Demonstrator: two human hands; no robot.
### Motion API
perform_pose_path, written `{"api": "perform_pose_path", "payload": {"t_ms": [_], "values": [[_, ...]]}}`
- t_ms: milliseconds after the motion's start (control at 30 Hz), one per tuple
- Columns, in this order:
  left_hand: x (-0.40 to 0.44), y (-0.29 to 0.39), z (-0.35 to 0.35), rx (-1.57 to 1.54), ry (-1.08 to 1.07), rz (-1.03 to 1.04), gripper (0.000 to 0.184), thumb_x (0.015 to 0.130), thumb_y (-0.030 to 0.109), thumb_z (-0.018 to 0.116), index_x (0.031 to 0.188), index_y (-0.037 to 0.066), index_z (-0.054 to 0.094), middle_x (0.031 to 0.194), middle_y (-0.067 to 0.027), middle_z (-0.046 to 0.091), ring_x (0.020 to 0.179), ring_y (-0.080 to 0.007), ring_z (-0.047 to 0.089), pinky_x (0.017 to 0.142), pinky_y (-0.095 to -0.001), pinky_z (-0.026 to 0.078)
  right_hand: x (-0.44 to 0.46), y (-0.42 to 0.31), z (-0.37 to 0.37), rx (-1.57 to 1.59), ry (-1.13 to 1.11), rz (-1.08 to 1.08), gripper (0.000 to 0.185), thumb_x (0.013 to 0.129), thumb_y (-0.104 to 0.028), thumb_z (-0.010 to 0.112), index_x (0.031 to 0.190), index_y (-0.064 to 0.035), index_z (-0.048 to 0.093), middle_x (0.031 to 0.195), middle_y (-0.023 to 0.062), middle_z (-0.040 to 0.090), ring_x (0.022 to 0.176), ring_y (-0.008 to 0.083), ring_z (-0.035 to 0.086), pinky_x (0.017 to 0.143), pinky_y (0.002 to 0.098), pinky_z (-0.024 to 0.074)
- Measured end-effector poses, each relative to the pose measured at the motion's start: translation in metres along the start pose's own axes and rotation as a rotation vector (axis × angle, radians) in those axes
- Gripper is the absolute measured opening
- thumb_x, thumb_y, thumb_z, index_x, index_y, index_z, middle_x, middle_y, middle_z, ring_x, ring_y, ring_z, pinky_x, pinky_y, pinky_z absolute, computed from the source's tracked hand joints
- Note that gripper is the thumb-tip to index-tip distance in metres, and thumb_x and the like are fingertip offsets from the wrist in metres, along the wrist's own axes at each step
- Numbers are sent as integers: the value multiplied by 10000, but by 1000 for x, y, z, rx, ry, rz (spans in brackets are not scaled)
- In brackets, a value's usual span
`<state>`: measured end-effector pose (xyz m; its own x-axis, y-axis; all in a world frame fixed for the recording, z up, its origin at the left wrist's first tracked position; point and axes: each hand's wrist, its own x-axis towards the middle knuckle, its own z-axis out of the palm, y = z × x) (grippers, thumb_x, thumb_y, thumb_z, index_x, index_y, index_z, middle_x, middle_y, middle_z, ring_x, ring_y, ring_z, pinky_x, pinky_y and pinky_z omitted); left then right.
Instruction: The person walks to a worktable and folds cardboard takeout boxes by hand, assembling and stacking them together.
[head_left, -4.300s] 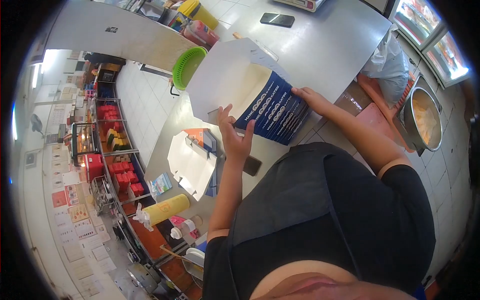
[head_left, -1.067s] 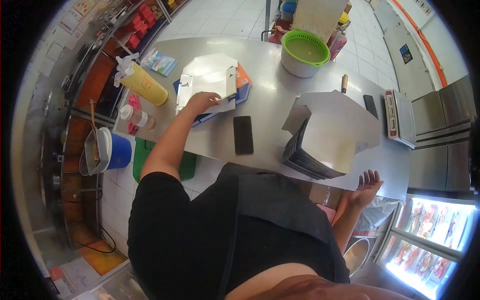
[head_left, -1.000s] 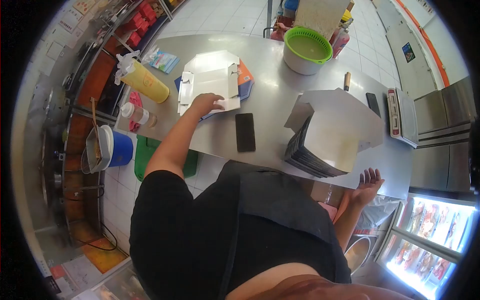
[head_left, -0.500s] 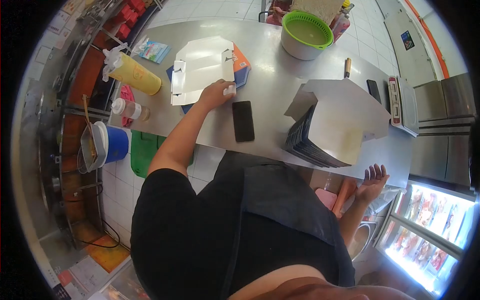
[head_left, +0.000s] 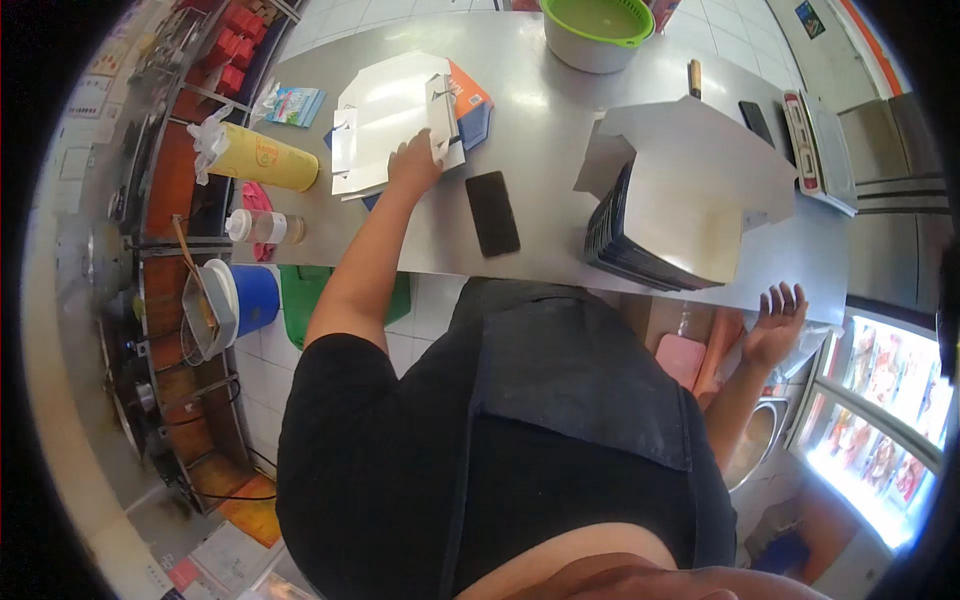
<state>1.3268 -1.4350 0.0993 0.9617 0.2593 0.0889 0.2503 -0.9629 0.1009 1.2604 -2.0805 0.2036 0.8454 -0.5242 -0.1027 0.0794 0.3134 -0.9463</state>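
Observation:
My left hand (head_left: 413, 168) lies on the lower right part of flattened white cardboard boxes (head_left: 385, 105), its fingers stretched out near the right-hand flap. Blue and orange printed cardboard (head_left: 474, 110) shows from beneath them. A black phone (head_left: 492, 213) rests on the steel table just right of this hand. My right hand (head_left: 775, 327) is open and holds nothing, palm up with the fingers apart, by the table's front right edge. Close to it stands a stack of nested boxes (head_left: 680, 215), white inside and dark blue outside, with raised flaps.
On the left of the steel table (head_left: 540, 130) are a tall yellow roll-like package (head_left: 265, 157), a clear bottle (head_left: 265, 227), a pink cloth (head_left: 256, 200) and a blue packet (head_left: 295, 105). A green-rimmed basin (head_left: 598, 40) stands at the back, a scale (head_left: 818, 150) at the right.
The view has shifted, so the table sits higher in the picture. My left hand has slid a little inward over the white boxes. My right hand stays open beside the table.

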Motion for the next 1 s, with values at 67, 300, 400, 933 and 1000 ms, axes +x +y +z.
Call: {"api": "perform_pose_path", "payload": {"t_ms": [67,300,400,933,1000], "values": [[10,-21,9,-9,-91,28,331,955,202,576,1267,169,681,1162,-152,746,1065,-360,715,927,-496,558,5,-6,-1,-1,-39,-46,454,1122,-398,442,1390,-46,546,1223,105,637,1115,242,600,992,407,483],[40,-69,-102,-119,562,-61,360,993,149,547,1320,109,692,1153,-224,729,1025,-430,698,903,-513,548,13,-58,30,-55,-256,-447,414,1130,-298,414,1349,12,578,1185,183,690,1098,297,650,1018,435,495],[25,-44,-184,-222,878,-37,332,1053,171,519,1285,18,701,1161,-227,743,1052,-424,711,900,-473,555,9,-68,57,-119,-384,-694,388,1124,-235,398,1332,29,591,1176,205,706,1101,313,667,1030,446,500],[-143,93,-216,-1640,513,70,408,1107,294,556,1379,-7,601,1133,-22,638,836,-80,511,734,-264,445,-170,-54,283,-609,-1260,-869,757,804,-210,872,1442,-16,514,1453,200,539,1360,383,502,1147,491,394],[-176,103,-233,-1851,184,299,501,1100,327,559,1463,-11,494,1363,-73,569,1208,-156,502,1000,-320,439,-205,-43,305,-615,-1331,-701,1067,732,-264,923,1579,-18,323,1551,241,429,1421,427,451,1183,490,369]]}}
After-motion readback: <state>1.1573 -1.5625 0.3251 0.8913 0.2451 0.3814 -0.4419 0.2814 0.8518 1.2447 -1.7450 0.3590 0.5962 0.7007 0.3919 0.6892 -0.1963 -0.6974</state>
